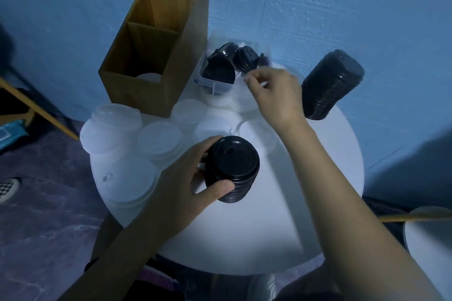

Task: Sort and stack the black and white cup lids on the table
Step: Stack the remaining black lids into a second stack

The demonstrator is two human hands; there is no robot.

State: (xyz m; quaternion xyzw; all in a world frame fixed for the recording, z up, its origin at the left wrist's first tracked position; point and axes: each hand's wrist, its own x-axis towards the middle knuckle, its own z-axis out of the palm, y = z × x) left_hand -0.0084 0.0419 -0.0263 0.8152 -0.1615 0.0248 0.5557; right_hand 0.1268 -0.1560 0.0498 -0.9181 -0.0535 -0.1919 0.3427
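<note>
As left hand [188, 181] grips black stack [233, 166], right hand [274, 91] reaches bin [215, 84] rim, grasp unclear.

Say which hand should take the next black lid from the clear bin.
Right. The right hand is at the loose black lids in the clear bin; the left hand grips the black stack.

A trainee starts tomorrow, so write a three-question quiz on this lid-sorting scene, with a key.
1. True or false: the left hand grips a stack of white lids.
2. The loose black lids lie in: A) a paper bag, B) the clear bin, C) a drawer.
3. Fill in: the tall black stack sits on the person's ____ side.
Key: 1 false, it grips the short black stack; 2 B; 3 right.
</note>
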